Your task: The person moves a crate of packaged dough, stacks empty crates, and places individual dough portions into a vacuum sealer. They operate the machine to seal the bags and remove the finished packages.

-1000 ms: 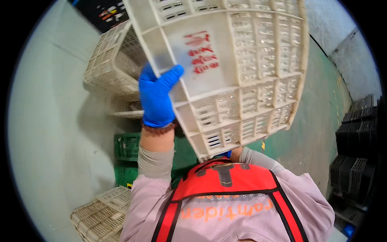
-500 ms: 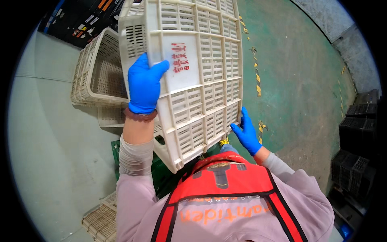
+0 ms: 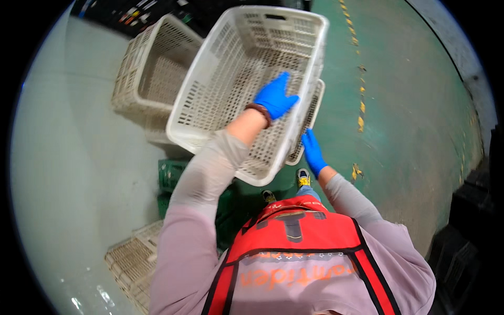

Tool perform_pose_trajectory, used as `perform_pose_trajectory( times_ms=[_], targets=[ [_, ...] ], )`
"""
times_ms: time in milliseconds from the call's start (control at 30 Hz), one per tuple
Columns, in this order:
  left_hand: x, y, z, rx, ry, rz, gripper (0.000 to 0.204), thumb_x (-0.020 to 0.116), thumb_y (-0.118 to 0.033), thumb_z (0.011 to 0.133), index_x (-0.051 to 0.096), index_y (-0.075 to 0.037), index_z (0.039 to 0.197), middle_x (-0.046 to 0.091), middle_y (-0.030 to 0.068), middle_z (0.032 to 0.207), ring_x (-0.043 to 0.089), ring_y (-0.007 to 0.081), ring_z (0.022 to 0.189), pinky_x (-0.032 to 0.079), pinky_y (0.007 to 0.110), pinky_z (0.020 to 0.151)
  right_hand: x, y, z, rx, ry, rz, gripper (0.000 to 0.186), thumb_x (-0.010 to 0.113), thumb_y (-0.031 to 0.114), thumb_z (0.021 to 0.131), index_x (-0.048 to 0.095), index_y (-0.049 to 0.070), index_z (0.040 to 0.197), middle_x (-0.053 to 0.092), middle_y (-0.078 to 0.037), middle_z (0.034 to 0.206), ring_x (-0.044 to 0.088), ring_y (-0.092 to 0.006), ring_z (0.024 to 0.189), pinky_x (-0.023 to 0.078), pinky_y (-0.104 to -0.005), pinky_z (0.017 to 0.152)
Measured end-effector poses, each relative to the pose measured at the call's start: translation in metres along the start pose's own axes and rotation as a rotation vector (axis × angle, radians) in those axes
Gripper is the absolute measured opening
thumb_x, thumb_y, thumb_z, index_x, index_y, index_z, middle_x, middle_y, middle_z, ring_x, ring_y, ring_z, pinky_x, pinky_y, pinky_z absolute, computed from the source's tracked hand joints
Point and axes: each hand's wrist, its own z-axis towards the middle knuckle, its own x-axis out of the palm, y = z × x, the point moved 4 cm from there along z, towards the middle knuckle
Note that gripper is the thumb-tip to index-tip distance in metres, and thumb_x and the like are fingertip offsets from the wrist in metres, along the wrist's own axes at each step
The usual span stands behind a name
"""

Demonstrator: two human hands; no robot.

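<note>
A white slatted plastic crate (image 3: 210, 52) sits in front of me with its open top facing up, empty inside. Over its interior, close to the right wall, is my left hand (image 3: 275, 97) in a blue glove, fingers and thumb spread, holding nothing. My right hand (image 3: 314, 153), also blue-gloved, is at the crate's near right side with its fingers stretched out flat. They are next to the rim of another pale crate (image 3: 316, 102) showing below the first; whether they touch it I cannot tell.
On the left stands another white slatted crate (image 3: 126, 79), beside the first. Green crates (image 3: 172, 174) lie near my feet, and a pale crate (image 3: 137, 260) is at the lower left. Dark crates (image 3: 467, 205) stand at the right edge. Yellow-black tape (image 3: 361, 107) marks the green floor.
The white crate has turned from tipped up, its slatted underside toward me, to open top up. My left hand has let go of its edge and moved right, over the interior.
</note>
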Motion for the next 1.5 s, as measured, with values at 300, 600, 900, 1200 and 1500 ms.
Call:
perform_pose_trajectory(
  times_ms=[300, 600, 900, 1200, 1500],
  targets=[
    [-0.011, -0.028, -0.093, -0.204, 0.239, -0.101, 0.055, 0.057, -0.034, 0.073, 0.042, -0.007, 0.119, 0.052, 0.0196, 0.11, 0.051, 0.0335, 0.098, 0.041, 0.04, 0.084, 0.028, 0.042, 0.058, 0.031, 0.155, 0.474, 0.052, 0.039, 0.043, 0.088, 0.035, 0.008, 0.126, 0.048, -0.008, 0.114, 0.047, -0.0178, 0.102, 0.039, -0.0302, 0.087],
    [-0.105, 0.025, -0.38, -0.354, -0.369, -0.188, 0.054, 0.061, -0.026, 0.075, 0.041, -0.006, 0.121, 0.05, 0.0193, 0.112, 0.05, 0.0342, 0.101, 0.042, 0.038, 0.084, -0.045, 0.071, 0.095, -0.405, 0.036, -0.106, 0.047, 0.049, 0.02, 0.085, 0.036, -0.001, 0.124, 0.04, -0.01, 0.125, 0.041, -0.022, 0.107, 0.034, -0.0348, 0.092],
    [-0.053, 0.021, -0.884, -1.297, -1.062, -0.244, 0.051, 0.06, -0.029, 0.078, 0.045, -0.002, 0.118, 0.053, 0.0188, 0.11, 0.055, 0.0272, 0.098, 0.044, 0.034, 0.081, 0.355, 0.157, -0.239, -0.531, 0.941, -0.2, 0.036, 0.041, 0.014, 0.087, 0.045, -0.002, 0.119, 0.049, -0.011, 0.119, 0.046, -0.0195, 0.108, 0.033, -0.0297, 0.093],
    [0.041, -0.065, -1.035, -1.457, -1.696, -0.413, 0.047, 0.063, -0.02, 0.077, 0.047, -0.001, 0.116, 0.056, 0.0138, 0.108, 0.056, 0.018, 0.091, 0.045, 0.029, 0.079, 0.602, 0.162, -0.623, -1.538, 1.392, 0.24, 0.043, 0.06, 0.015, 0.076, 0.049, 0.009, 0.117, 0.051, -0.011, 0.116, 0.046, -0.0215, 0.108, 0.036, -0.0335, 0.089],
    [0.047, -0.058, -1.0, -1.418, -1.748, -0.41, 0.054, 0.063, -0.022, 0.077, 0.041, -0.001, 0.122, 0.05, 0.013, 0.117, 0.052, 0.0192, 0.099, 0.043, 0.031, 0.083, 0.685, 0.149, -0.791, -2.427, 1.404, -0.549, 0.045, 0.059, 0.018, 0.072, 0.049, 0.009, 0.114, 0.053, -0.014, 0.109, 0.052, -0.0282, 0.099, 0.044, -0.037, 0.08]
  ],
)
